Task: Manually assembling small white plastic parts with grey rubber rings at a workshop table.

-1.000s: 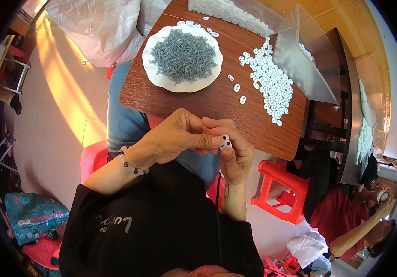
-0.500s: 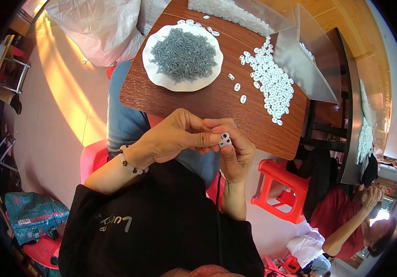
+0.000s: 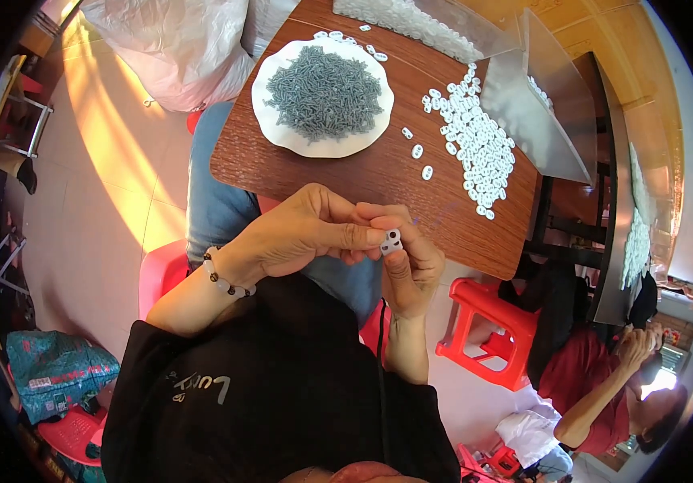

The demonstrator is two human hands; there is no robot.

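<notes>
White plastic with dark spots, the block (image 3: 391, 241) sits between the two hands, above the lap and just short of the desk (image 3: 282, 173). The left hand (image 3: 304, 235) pinches its left side, thumb pressed on; the right hand (image 3: 413, 278) is closed about the other side, thumb below, fingers curled. Together they hide much of it, so how near done it is cannot be told. Plenty looks left: beyond the left hand, a plate (image 3: 326, 149) holds a heap of grey screws (image 3: 322, 97), and ahead and to the right of the hands spread many loose white pieces (image 3: 481, 153), a few straying toward the plate. Which of them, if any, are already worked does not show.
</notes>
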